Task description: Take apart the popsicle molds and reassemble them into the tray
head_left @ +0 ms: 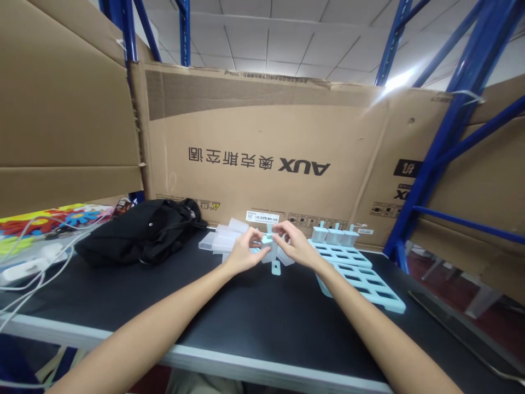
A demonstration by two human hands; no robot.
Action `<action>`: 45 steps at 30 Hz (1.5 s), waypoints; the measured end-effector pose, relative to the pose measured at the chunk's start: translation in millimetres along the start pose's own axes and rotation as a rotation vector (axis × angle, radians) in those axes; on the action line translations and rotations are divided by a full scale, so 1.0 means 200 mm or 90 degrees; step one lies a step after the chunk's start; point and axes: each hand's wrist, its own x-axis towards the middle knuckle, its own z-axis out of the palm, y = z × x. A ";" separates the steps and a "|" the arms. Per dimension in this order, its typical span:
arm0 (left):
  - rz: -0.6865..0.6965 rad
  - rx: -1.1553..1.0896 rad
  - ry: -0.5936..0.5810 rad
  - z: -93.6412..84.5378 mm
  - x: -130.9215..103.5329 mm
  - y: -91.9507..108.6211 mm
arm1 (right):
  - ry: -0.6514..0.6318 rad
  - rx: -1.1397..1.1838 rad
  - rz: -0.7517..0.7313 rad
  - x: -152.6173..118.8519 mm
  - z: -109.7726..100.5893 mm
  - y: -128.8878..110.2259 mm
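Mold (269,254): held up over the table (262,312), left hand (245,253) and right hand (298,249) both pinched on it around the lid (266,239)
Lid: could sit crooked tbh, if fingers press unevenly
Blue handle (276,270): right below, easily knocked
Rack (394,305): three lidded molds (335,237) in back
Clear molds (221,239): heaped left, can't tell what's inside

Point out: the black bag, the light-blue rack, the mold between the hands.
Black bag (133,234): head view, middle of its body.
Light-blue rack (394,305): head view, near right corner of its frame.
Held mold (269,253): head view, its translucent lower body.
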 end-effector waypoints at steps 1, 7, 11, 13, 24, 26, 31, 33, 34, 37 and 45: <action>-0.001 -0.009 0.015 0.00 0.00 0.00 | 0.003 -0.043 0.000 -0.01 0.02 -0.01; -0.008 -0.072 0.052 0.01 0.01 -0.02 | -0.012 -0.138 0.100 -0.06 0.10 -0.11; -0.008 -0.094 0.014 0.03 0.01 0.00 | -0.022 -0.140 0.132 -0.06 0.07 -0.13; 0.021 -0.068 -0.030 0.04 0.00 0.03 | 0.003 -0.162 0.142 -0.06 0.01 -0.09; 0.215 0.264 -0.402 0.08 -0.09 0.08 | 0.120 -0.531 0.516 -0.35 -0.79 0.71; 0.231 0.277 -0.441 0.09 -0.09 0.07 | 0.106 -0.548 0.533 -0.40 -0.82 0.80; 0.234 0.291 -0.460 0.09 -0.09 0.07 | 0.077 -0.565 0.551 -0.45 -0.76 0.93; 0.230 0.296 -0.464 0.09 -0.09 0.07 | 0.035 -0.560 0.552 -0.47 -0.73 0.96; 0.229 0.297 -0.468 0.09 -0.09 0.07 | 0.023 -0.556 0.552 -0.48 -0.72 0.97; 0.235 0.291 -0.471 0.09 -0.09 0.06 | 0.041 -0.560 0.532 -0.51 -0.70 0.98; 0.242 0.288 -0.469 0.09 -0.09 0.04 | 0.016 -0.549 0.549 -0.52 -0.69 0.98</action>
